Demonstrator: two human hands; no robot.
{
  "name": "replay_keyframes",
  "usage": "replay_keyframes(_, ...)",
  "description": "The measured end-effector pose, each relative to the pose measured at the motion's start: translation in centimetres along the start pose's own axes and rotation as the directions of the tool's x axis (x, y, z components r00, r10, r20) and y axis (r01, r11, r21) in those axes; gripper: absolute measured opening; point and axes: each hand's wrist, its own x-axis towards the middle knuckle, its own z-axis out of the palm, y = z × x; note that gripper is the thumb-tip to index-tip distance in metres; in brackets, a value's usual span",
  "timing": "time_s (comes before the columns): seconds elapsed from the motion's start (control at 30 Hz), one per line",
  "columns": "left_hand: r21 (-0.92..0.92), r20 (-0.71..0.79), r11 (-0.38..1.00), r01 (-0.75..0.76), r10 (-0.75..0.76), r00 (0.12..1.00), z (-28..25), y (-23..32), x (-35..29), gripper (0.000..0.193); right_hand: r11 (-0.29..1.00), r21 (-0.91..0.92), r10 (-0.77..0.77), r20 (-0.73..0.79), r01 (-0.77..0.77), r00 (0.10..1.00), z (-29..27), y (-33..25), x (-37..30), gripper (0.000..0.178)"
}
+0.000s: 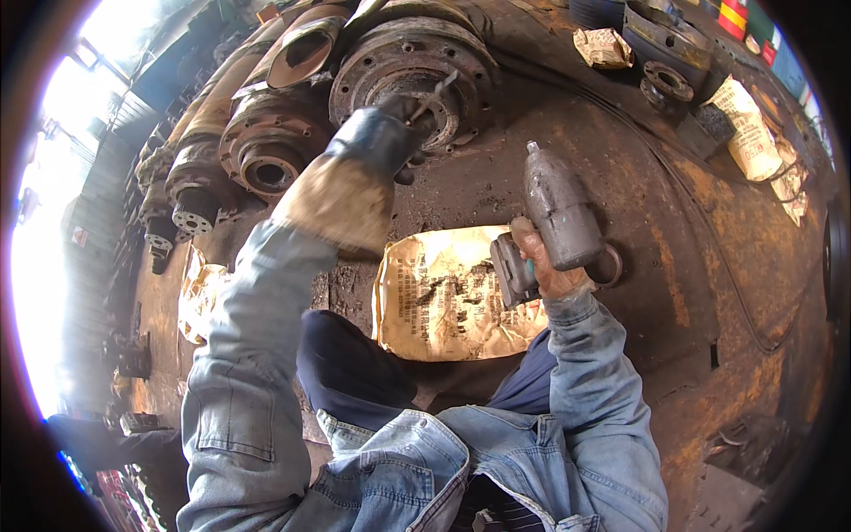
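Note:
My left hand [390, 133], in a dark, dirty glove with a tan cuff, reaches up to a large round flange [359, 75] with bolt holes around its rim. Its fingers close on a slim, bent metal tool [436, 95] in front of the flange's centre; the exact kind is hard to make out. My right hand [557, 270], in a stained thin glove, grips a grey cordless impact wrench [563, 204]. The wrench's bare square tip points away from me. Its battery [514, 270] shows left of the hand, above a tan paper sack [443, 310] lying flat between my knees.
Several rusty cylinders [206, 102] with flanged ends lie at the far left. Dark cables [656, 151] cross the stained floor on the right. A ringed metal part [667, 82] and a paper sack [743, 129] are at the far right. Crumpled paper [202, 293] lies left.

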Motion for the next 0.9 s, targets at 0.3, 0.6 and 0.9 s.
replay_keyframes(0.3, 0.132, 0.010, 0.991, -0.026, 0.025, 1.000, -0.7, 0.2, 2.4, 0.037, 0.997, 0.032, -0.067, -0.036, 0.068, 0.997, 0.0, 0.6, 1.0, 0.010)
replay_keyframes(0.6, 0.120, 0.005, 0.993, 0.007, -0.008, 1.000, -1.1, -0.6, 1.4, 0.036, 0.997, 0.080, -0.021, 0.119, 0.012, 0.993, 0.2, 0.0, 0.6, 0.022)
replay_keyframes(0.9, 0.061, 0.064, 0.998, 0.002, -0.006, 0.998, -0.6, 0.0, 2.1, 0.036, 0.977, 0.149, -0.155, 0.015, 0.151, 0.988, -0.6, 2.8, 0.1, 0.030)
